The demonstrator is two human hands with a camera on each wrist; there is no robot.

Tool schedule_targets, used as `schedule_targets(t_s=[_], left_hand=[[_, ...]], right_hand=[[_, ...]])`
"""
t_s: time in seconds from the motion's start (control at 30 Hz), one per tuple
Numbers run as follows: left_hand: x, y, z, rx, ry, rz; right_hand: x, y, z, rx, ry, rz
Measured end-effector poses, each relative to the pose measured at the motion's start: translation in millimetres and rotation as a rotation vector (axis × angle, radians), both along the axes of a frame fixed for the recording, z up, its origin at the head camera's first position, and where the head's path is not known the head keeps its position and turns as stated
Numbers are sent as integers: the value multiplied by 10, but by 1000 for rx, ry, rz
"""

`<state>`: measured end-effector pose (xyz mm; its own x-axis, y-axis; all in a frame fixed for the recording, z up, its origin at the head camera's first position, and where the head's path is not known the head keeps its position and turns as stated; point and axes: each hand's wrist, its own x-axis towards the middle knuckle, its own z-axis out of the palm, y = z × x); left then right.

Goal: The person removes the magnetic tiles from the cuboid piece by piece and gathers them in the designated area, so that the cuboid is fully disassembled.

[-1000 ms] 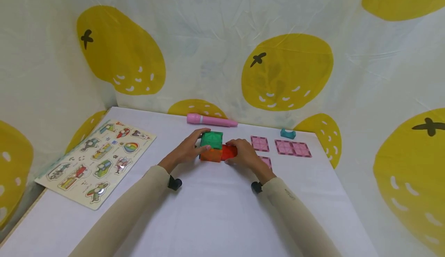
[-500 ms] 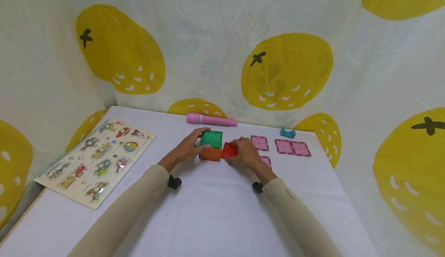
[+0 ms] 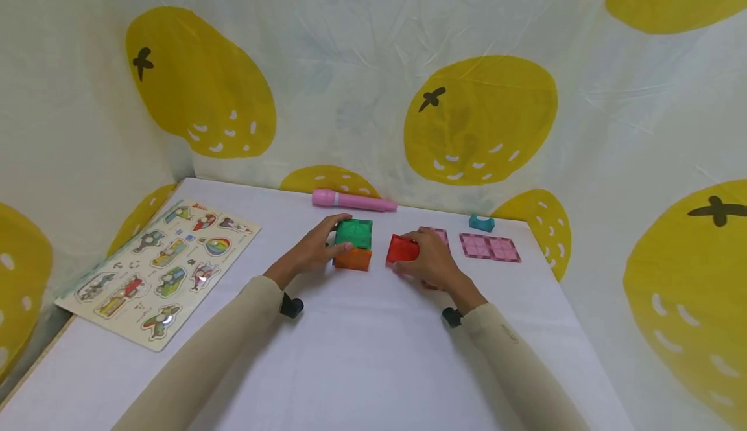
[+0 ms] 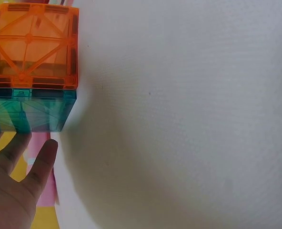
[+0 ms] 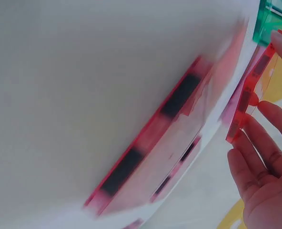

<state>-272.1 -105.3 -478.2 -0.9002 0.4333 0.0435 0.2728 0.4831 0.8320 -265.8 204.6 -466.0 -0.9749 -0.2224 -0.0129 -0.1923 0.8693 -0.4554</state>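
A cube of see-through magnetic tiles point(image 3: 353, 232), green on top and orange in front, stands on the white table in the head view. My left hand point(image 3: 315, 247) holds it from the left, thumb at the near top edge and index finger at the far side. In the left wrist view the orange face point(image 4: 31, 45) and a teal side point(image 4: 26, 112) show, with fingers below. My right hand point(image 3: 433, 261) pinches a red magnetic tile point(image 3: 401, 249), tilted and apart from the cube. In the right wrist view the red tile point(image 5: 248, 93) stands edge-on between thumb and fingers.
Pink magnetic tiles point(image 3: 490, 247) lie flat to the right; others are partly behind my right hand. A pink microphone-shaped toy point(image 3: 354, 200) lies at the back edge, near a small teal curved piece point(image 3: 482, 223). A vehicle picture board point(image 3: 160, 272) lies left.
My right hand has drawn the red tile away from the cube's right side, moving rightward over the nearest pink tiles. The left hand and cube have stayed in place.
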Motion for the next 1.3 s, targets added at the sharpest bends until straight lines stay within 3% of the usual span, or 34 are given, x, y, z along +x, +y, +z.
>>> schedule_targets(t_s=[0.43, 0.7, 0.97, 1.3], left_hand=[[12, 1, 5, 0, 3, -2], [13, 1, 12, -5, 5, -1], [36, 13, 35, -1, -4, 4], [29, 6, 22, -4, -10, 4]], right_hand=[[87, 571, -54, 11, -40, -71], [163, 892, 12, 11, -57, -112], [246, 1210, -36, 41, -6, -87], [310, 1518, -123, 99, -12, -78]])
